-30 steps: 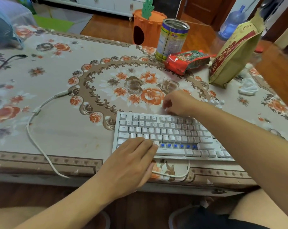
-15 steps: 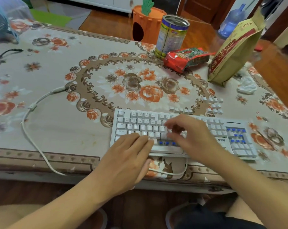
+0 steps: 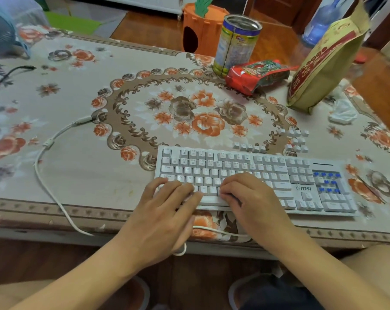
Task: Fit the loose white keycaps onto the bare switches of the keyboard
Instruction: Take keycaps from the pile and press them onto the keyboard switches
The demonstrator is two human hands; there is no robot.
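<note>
1. Step in hand, as I judge it: seating a keycap in the near letter row. The right hand (image 3: 252,198) lies over the near-middle of the keyboard (image 3: 254,162), fingers curled down onto the keys just above the space bar. Whether a cap sits under the fingertips is hidden, so I cannot tell what it has hold of, if anything.

2. The left hand (image 3: 167,211) rests flat on the near-left keys, fingers fairly straight and holding nothing; it seems to steady the board.

3. Bare switches (image 3: 327,182) show as blue stems in the number pad at the right end, in three short rows. These are not yet capped.

4. Loose keycaps lie on the counter (image 3: 66,175) just beyond the keyboard's far edge: a short row (image 3: 249,147) and a cluster (image 3: 297,142) further right.

5. The next move likely calls for a firm straight press, then a reach to the far right for another cap, matched to its switch.

6. Materials: the keycaps are small, hard white plastic with sloped sides, and the board is a matching white slab. The counter wears a smooth cloth printed with orange and brown flowers. A white cable (image 3: 53,191) loops off to the left.
</note>
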